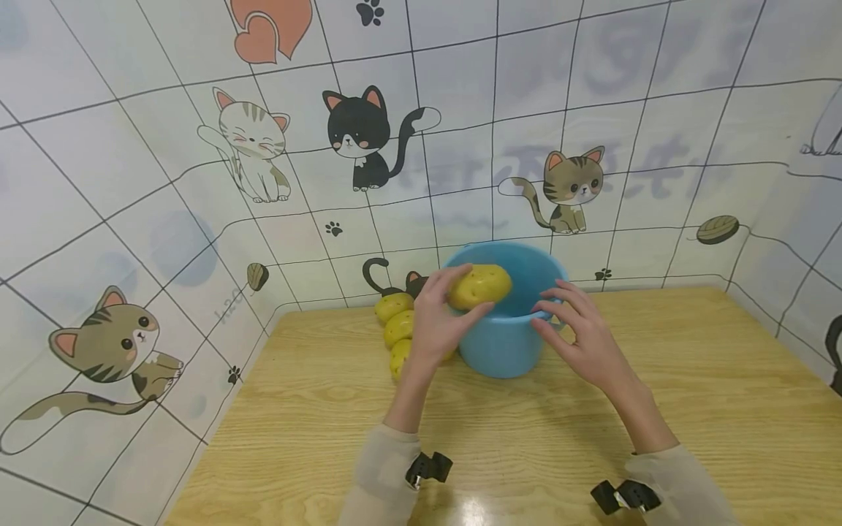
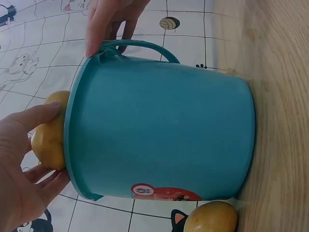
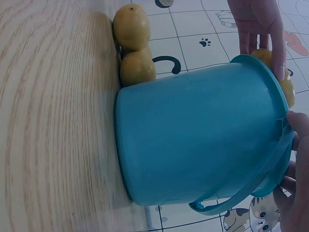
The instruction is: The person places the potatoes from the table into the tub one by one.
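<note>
In the head view my left hand grips a yellow potato between thumb and fingers, over the near left rim of a light blue bucket. The left wrist view has this potato right at the bucket's rim. My right hand pinches the rim on the right side, thumb outside and fingers over the edge, close to where the handle joins. The bucket stands upright on the table; its bottom inside is hidden. Several more potatoes lie left of it, partly behind my left hand and forearm.
A wood-grain table carries everything. Behind and to the left rise wall coverings with a grid and cartoon cats. A black object shows at the far right edge. Both sleeves bear black wrist straps.
</note>
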Demonstrator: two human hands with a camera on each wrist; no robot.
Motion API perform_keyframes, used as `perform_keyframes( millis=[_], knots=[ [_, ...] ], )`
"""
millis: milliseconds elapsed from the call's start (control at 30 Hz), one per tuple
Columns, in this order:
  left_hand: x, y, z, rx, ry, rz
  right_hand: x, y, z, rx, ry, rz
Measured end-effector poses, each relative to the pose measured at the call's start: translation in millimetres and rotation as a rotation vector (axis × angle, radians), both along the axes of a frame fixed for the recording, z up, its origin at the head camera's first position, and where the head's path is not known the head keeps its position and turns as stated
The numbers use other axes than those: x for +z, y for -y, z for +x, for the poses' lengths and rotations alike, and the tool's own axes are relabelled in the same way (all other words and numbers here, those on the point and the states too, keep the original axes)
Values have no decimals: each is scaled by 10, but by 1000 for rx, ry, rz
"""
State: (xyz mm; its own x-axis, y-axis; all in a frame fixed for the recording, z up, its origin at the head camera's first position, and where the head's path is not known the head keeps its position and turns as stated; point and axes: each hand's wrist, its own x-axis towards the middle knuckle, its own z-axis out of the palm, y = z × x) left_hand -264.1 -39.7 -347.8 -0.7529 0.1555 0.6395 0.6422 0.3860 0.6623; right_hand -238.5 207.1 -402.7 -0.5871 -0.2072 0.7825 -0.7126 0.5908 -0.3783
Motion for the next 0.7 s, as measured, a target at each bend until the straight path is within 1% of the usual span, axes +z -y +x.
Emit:
perform_keyframes(
  millis=[100, 200, 333, 433, 533, 700],
  knots=[
    [-18, -19, -7, -6, -4, -29, -2, -1, -8, 0, -4, 4],
    [-55, -33, -22, -27, -19, -47, 0, -4, -10, -2, -4, 3],
    [-114, -33, -38, -57, -54, -39, 5, -7, -5, -5, 2, 4],
    [-142, -24, -40, -60, -86, -22, 8, -2, -1, -3, 5, 3],
    [-145, -14, -33, -57, -112, -13, 9, 2, -2, 0, 2, 2],
    [-148, 13, -4, -51, -129, -6, 1, 6, -5, 1, -3, 1]
  ],
)
